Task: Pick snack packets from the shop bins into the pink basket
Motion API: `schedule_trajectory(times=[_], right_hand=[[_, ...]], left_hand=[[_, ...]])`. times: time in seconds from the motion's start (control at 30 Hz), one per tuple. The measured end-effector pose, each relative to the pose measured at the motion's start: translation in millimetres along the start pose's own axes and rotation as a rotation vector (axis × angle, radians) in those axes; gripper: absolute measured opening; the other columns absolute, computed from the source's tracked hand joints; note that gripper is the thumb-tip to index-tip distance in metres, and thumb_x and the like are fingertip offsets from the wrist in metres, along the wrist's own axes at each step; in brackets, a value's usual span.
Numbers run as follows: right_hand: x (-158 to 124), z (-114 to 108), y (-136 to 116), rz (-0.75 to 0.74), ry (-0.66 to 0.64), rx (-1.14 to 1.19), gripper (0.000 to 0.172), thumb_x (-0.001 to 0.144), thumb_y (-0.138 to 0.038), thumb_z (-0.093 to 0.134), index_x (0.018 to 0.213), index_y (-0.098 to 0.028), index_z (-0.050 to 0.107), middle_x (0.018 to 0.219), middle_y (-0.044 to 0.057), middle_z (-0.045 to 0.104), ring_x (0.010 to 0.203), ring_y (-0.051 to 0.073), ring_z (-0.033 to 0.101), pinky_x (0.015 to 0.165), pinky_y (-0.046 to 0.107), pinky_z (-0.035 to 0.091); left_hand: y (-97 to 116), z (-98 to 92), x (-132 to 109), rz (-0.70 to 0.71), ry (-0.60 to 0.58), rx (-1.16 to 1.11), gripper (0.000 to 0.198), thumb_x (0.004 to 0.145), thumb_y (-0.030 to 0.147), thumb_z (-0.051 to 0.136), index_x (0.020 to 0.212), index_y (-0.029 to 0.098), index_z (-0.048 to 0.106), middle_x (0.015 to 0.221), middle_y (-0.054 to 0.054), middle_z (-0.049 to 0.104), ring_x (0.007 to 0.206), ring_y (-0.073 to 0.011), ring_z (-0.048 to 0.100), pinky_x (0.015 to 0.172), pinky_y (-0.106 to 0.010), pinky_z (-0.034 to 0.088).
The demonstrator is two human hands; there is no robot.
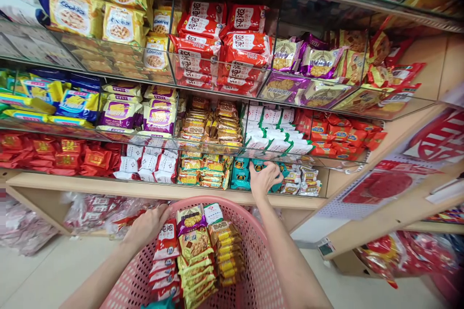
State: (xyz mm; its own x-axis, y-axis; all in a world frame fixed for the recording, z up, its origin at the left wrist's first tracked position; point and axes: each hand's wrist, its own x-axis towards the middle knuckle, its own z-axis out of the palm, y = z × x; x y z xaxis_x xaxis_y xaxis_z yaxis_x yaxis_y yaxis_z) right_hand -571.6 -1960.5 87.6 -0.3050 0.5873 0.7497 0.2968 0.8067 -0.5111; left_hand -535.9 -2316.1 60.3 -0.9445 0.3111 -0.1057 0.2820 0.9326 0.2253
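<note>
My right hand (266, 179) reaches into the bottom shelf row, its fingers curled over the teal snack packets (240, 174); the fingertips are partly hidden there. At the left rim of the pink basket (261, 251) lies my left hand (148, 224), its fingers bent on the edge. Inside the basket stand rows of packets: red-and-white ones (167, 241) at the left, yellow ones (195, 246) in the middle, gold-brown ones (226, 251) at the right. A purple packet (190, 218) and a white-green packet (213, 213) lie at the far end. Something teal (161, 303) shows at the near edge.
Glass-fronted shelves (217, 147) hold many kinds of wrapped snacks above and beside my right hand. Silver-white packets (310, 181) sit just right of the teal ones. Bagged goods (97, 210) lie beneath the shelf. A wooden side panel (384, 169) slants along the right.
</note>
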Motion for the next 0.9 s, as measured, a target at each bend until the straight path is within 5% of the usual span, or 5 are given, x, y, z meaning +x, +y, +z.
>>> schedule_trajectory(times=[0.43,0.9], right_hand=[[-7.2,-5.6,-7.9,0.014,-0.021,0.081,0.034,0.078,-0.047,0.057,0.093,-0.02,0.042,0.104,0.014,0.06,0.11,0.029,0.048,0.095,0.047,0.025],[-30.2,-11.4,-27.9,-0.206,-0.117,0.174,0.034,0.079,-0.045,0.059,0.096,-0.021,0.042,0.117,0.014,0.059,0.118,0.024,0.046,0.099,0.044,0.022]], left_hand=[[0.4,1.2,0.8,-0.009,0.003,0.018,0.052,0.093,0.049,0.015,0.115,0.02,0.052,0.095,-0.012,0.071,0.095,-0.0301,0.067,0.073,-0.038,0.049],[4.8,-3.6,-3.4,-0.017,0.008,0.023,0.049,0.093,0.048,0.016,0.105,0.022,0.056,0.091,-0.011,0.072,0.092,-0.0261,0.068,0.074,-0.034,0.049]])
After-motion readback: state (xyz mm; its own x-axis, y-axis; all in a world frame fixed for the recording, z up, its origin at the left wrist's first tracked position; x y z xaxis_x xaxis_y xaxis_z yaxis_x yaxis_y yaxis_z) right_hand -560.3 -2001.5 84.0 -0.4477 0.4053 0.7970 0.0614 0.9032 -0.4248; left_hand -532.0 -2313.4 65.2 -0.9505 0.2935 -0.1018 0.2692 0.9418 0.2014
